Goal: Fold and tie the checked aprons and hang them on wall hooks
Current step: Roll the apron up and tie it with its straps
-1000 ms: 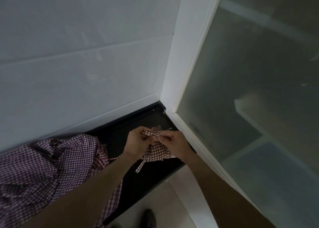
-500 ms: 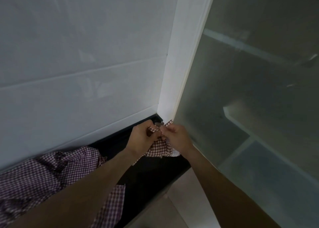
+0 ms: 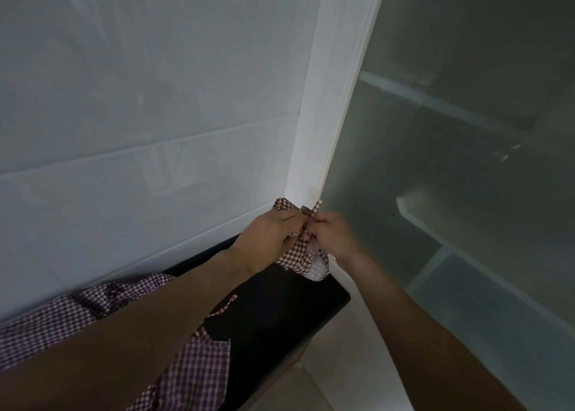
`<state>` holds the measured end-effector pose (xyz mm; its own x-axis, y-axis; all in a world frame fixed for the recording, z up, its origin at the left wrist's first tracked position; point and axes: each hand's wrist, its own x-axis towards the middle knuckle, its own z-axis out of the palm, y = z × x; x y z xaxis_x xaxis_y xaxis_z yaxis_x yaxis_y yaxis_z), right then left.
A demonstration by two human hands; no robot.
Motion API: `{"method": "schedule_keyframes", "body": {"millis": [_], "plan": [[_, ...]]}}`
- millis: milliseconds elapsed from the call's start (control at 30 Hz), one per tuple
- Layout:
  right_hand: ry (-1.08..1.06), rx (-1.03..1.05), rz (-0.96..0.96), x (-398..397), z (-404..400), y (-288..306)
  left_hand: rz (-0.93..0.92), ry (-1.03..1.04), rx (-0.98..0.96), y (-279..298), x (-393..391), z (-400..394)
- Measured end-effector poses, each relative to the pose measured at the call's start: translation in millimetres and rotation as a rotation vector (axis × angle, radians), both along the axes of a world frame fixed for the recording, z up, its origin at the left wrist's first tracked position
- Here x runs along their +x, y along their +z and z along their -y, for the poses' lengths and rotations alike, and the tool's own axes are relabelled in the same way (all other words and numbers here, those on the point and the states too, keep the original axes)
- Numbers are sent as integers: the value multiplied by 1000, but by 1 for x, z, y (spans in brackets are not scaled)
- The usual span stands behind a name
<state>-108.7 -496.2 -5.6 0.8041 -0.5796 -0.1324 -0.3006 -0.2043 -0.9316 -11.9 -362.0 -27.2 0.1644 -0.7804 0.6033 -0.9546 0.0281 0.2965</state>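
Both bare forearms reach forward and up, converging so the two hands meet knuckle to knuckle. The left hand (image 3: pixel 273 234) has its fingers curled inward, pinching checked cloth against the thumb, back of the hand facing the camera. The right hand (image 3: pixel 331 234) is likewise closed, its fingertips nipping the same cloth (the fingertips themselves are mostly hidden). Both wrists look fairly straight.

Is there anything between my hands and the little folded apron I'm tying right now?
No. The left hand and the right hand both already pinch the folded apron directly; nothing visible lies between.
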Motion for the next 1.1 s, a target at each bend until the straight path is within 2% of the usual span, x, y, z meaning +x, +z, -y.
{"method": "schedule_keyframes", "body": {"millis": [167, 300, 400, 467, 533, 700, 900, 1100], "plan": [[48, 71, -45, -8, 3, 14, 121, 75, -36, 10, -2, 5], [83, 47, -14, -13, 2, 15, 86, 149, 33, 13, -8, 7], [115, 56, -11, -16, 2, 14, -166, 140, 72, 17, -11, 5], [185, 63, -21, -20, 2, 13, -371, 198, 156, 19, -10, 4], [270, -19, -37, -24, -1, 10, -528, 270, 263, 21, -9, 4], [360, -324, 53, -26, -4, -7, -704, 318, 390, 23, -9, 4], [155, -424, 224, -23, -11, -17, -978, 334, 281, 31, -10, -2], [127, -484, 229, -22, -10, -17, -1137, 342, 151, 30, -14, -5]]}}
